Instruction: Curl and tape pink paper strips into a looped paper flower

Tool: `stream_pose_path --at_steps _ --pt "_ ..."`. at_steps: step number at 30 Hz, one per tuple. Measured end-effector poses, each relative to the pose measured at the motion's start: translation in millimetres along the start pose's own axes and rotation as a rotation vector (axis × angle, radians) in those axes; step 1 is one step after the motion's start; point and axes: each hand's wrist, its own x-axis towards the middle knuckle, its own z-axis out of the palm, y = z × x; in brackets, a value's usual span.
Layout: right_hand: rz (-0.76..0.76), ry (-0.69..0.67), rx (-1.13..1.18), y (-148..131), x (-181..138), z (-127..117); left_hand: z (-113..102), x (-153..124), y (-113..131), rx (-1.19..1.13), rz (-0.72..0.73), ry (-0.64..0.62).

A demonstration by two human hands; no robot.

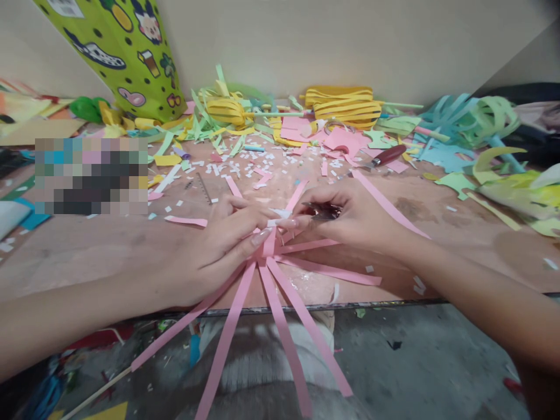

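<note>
Pink paper strips (238, 315) fan out like a star from one centre at the table's front edge, several hanging over it. My left hand (227, 245) lies over the centre, thumb and fingers pinching a strip there. Close on its right, my right hand (335, 213) is closed around a small shiny metal tool (324, 211), mostly hidden by the fingers, so its kind is unclear. Between the fingertips of both hands shows a small white piece (273, 223) on the pink paper.
Tiny white paper bits (262, 169) litter the tabletop. A red-handled knife (387, 156) lies at the back right. Behind are yellow fringed paper rolls (345, 108), blue-green paper loops (485, 119) and a green patterned bag (126, 64). A pixelated patch covers part of the left.
</note>
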Motion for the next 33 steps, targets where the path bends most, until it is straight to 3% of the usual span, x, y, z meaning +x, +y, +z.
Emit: stream_pose_path --at_steps 4,8,14,19,24,28,33 --pt "-0.028 0.001 -0.024 0.2 0.2 -0.1 -0.9 1.3 -0.4 0.025 0.023 -0.01" --pt "-0.047 -0.035 -0.062 1.8 -0.1 -0.3 -3.0 4.6 0.6 0.107 0.066 0.06" --pt "-0.17 -0.053 -0.281 5.4 -1.6 0.0 -2.7 8.4 -2.0 0.121 0.035 0.071" --pt "-0.243 -0.014 -0.356 13.4 0.1 -1.8 -3.5 10.2 -7.5 0.174 0.132 0.026" --pt "-0.332 0.045 -0.455 22.5 1.0 -3.9 -8.1 13.8 -4.9 0.138 0.072 0.087" --pt "-0.41 0.044 -0.483 23.1 1.6 -5.6 -8.6 16.7 -5.4 0.096 0.096 0.022" --pt "-0.372 0.063 -0.537 22.0 5.9 -5.6 -2.7 16.4 -11.2 -0.061 -0.004 -0.071"
